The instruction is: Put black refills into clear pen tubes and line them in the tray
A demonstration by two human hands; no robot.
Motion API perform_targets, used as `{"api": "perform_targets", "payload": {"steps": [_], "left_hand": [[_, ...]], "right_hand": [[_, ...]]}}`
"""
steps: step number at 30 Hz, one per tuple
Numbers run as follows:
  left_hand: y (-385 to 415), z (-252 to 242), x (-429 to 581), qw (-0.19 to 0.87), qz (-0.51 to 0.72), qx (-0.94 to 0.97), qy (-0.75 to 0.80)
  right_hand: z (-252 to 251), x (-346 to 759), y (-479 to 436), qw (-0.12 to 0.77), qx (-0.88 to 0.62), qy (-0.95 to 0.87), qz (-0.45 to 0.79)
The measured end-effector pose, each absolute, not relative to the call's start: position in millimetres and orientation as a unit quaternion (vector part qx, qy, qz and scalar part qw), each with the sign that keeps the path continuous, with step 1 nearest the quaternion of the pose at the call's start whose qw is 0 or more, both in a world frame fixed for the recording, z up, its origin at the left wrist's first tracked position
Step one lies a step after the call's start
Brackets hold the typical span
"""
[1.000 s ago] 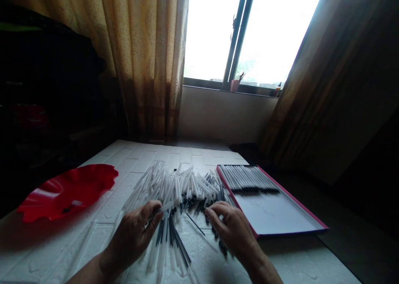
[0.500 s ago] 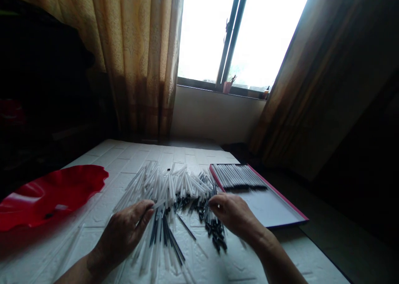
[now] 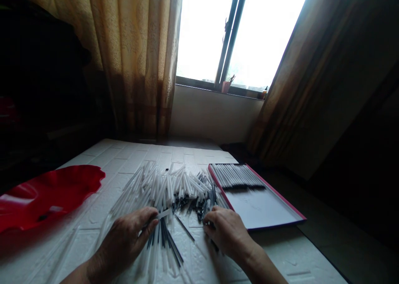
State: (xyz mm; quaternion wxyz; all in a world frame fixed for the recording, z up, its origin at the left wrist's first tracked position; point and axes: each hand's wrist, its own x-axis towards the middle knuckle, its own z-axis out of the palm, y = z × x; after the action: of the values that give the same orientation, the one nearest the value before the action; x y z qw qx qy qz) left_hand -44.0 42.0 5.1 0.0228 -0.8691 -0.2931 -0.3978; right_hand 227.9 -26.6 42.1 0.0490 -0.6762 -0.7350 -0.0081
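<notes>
My left hand [image 3: 127,234] pinches a translucent white pen barrel [image 3: 164,214] between thumb and fingers, its end pointing right. My right hand [image 3: 229,232] is down among small black pen caps [image 3: 214,246], fingers curled; whatever they grip is hidden. Under and beside my left hand, clear tubes and dark-filled pen refills [image 3: 174,246] fan out towards me. A heap of white pen barrels [image 3: 156,184] lies beyond both hands, with black pieces [image 3: 185,201] along its near edge. One lone refill [image 3: 184,227] lies between the hands.
Right of the heap, a shallow pink-edged box [image 3: 274,213] holds a row of white pens with black ends [image 3: 238,177] in its far part. A red wavy-rimmed bowl [image 3: 71,176] stands at the left on the white brick-patterned table [image 3: 140,149]. Behind are curtains and a window.
My right hand has come down and slightly left onto the black caps. My left hand, still with the barrel, has shifted slightly right and down.
</notes>
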Motion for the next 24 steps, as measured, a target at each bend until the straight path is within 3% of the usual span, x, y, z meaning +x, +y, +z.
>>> {"api": "perform_targets", "payload": {"steps": [10, 16, 19, 22, 24], "left_hand": [[36, 10, -42, 0.042, -0.388, -0.882, -0.266], [37, 8, -41, 0.024, -0.375, -0.887, -0.27], [36, 8, -41, 0.01, -0.368, -0.888, -0.277], [33, 8, -40, -0.003, -0.365, -0.891, -0.269], [31, 8, -39, -0.007, -0.362, -0.893, -0.267]], "right_hand": [[36, 207, -22, 0.009, -0.636, -0.772, -0.024], [50, 209, -17, 0.054, -0.612, -0.789, 0.001], [54, 205, -11, 0.214, -0.584, -0.776, 0.102], [43, 195, -6, 0.434, -0.52, -0.654, 0.336], [31, 189, -4, 0.486, -0.477, -0.55, 0.484]]}}
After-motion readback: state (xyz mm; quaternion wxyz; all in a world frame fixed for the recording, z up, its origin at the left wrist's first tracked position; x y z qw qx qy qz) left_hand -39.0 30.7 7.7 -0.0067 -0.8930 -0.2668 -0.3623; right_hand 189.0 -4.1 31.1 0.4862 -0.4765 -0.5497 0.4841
